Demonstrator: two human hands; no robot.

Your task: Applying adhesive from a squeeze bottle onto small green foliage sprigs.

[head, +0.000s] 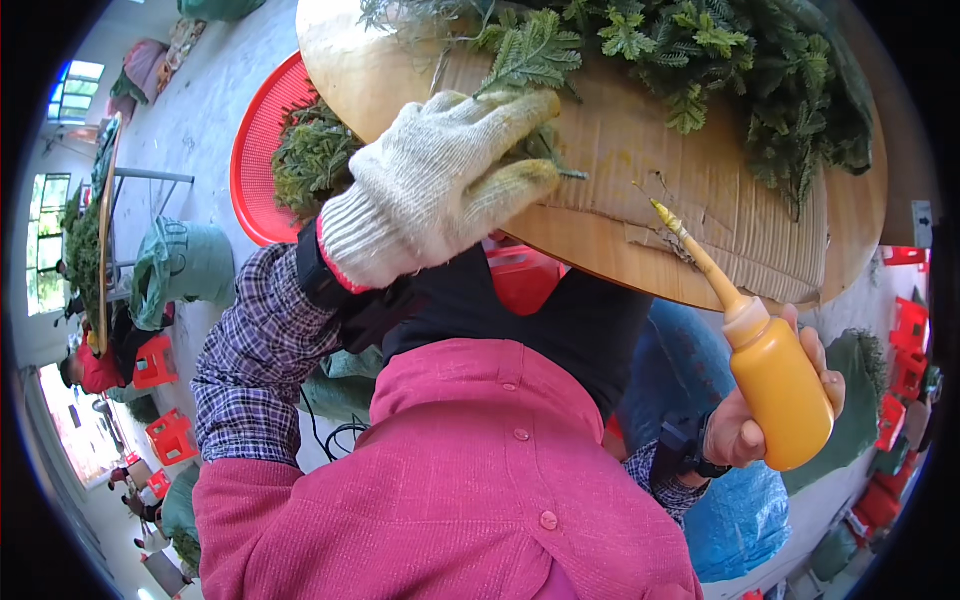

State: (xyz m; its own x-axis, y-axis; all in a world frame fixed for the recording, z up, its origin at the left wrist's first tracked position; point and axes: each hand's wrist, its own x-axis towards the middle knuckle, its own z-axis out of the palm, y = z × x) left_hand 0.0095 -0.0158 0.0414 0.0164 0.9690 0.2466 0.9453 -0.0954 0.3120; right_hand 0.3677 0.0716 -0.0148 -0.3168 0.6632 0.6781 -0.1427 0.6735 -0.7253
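Observation:
My left hand [439,184], in a white knitted glove with yellow-stained fingertips, is over the near edge of a round wooden table. It grips an artificial fir sprig [536,56]; leaves show beyond the fingers and a stem end pokes out by the thumb. My bare right hand [739,435] holds a squeeze bottle [780,382] of orange-yellow liquid, tilted so its long nozzle points up and left toward the table. Yellow residue coats the nozzle tip, which is apart from the sprig. Beneath both lies a corrugated cardboard sheet [780,251] with yellow smears.
More green sprigs [697,45] are heaped on the table's far side [330,45]. At the left stands a red plastic basket [251,165] holding greenery. Blue sheeting [739,517] lies at lower right. A person in red [101,367] sits at another table farther left, near red stools [171,439].

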